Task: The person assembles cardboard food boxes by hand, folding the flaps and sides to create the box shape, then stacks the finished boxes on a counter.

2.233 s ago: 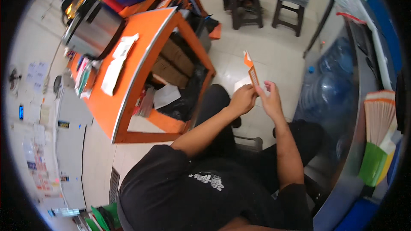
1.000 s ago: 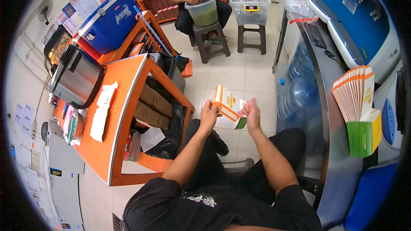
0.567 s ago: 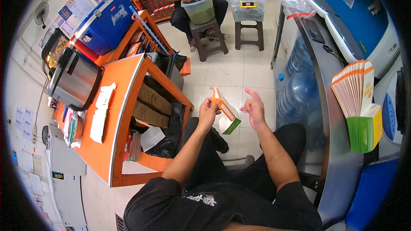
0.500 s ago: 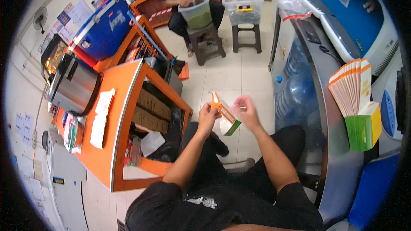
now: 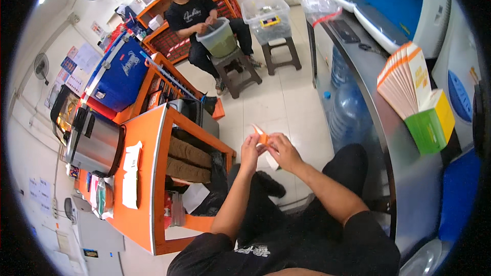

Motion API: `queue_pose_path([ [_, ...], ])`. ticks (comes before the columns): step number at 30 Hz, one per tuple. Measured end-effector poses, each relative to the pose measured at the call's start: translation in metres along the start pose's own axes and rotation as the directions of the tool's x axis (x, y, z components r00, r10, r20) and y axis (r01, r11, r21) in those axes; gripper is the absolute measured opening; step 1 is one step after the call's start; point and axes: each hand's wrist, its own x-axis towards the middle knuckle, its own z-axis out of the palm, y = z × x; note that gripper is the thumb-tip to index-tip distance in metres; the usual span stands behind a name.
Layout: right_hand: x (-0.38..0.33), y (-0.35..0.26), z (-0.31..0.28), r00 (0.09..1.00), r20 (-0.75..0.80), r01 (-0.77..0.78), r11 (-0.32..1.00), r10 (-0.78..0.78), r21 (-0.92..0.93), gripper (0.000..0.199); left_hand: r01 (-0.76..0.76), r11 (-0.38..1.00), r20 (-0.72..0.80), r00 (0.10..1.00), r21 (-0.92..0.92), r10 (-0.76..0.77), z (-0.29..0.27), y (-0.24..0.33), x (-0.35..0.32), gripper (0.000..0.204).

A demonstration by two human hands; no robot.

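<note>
Between my two hands, over the gap between my knees, is a small orange and white cardboard carton (image 5: 262,136). My left hand (image 5: 250,151) grips its left side, with the fingers closed on the card. The fingers of my right hand (image 5: 285,152) are pinched at the carton's right edge and cover much of it. A pale part of the card shows below the hands. On the counter to my right lies a fanned stack of similar cartons (image 5: 404,83), white and orange at one end, green and yellow at the other.
An orange table (image 5: 146,174) on my left bears a steel cooker (image 5: 95,142) and a white packet (image 5: 132,174). Large blue water bottles (image 5: 350,115) stand under the dark counter (image 5: 409,194). Ahead, a seated person (image 5: 190,15) has both hands at a plastic tub (image 5: 221,41) on a stool.
My right hand has come in to the left and now grips the carton with my left hand. The carton has turned, hiding its green end. The whole view has shifted and tilted.
</note>
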Motion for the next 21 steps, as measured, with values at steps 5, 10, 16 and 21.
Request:
queue_pose_path([
  [5, 0.005, 0.002, -0.002, 0.996, -0.054, -0.059, 0.993, 0.065, 0.103, 0.02, -0.043, 0.967, -0.025, 0.998, 0.252, 0.05, -0.002, 0.004, -0.002, 0.024],
  [10, 0.005, -0.004, -0.005, 0.986, -0.064, -0.132, 0.96, 0.152, 0.248, 0.015, -0.186, 0.854, -0.009, 0.976, 0.487, 0.217, -0.001, -0.004, -0.007, 0.025],
  [16, 0.009, 0.003, -0.012, 0.962, -0.056, -0.224, 0.889, 0.267, 0.398, 0.017, -0.457, 0.624, 0.117, 0.854, 0.634, 0.506, 0.021, -0.01, -0.014, 0.018],
  [21, 0.015, -0.001, -0.025, 0.965, -0.041, -0.207, 0.85, 0.259, 0.484, 0.02, -0.504, 0.559, 0.18, 0.826, 0.658, 0.533, 0.023, -0.004, -0.016, 0.016],
])
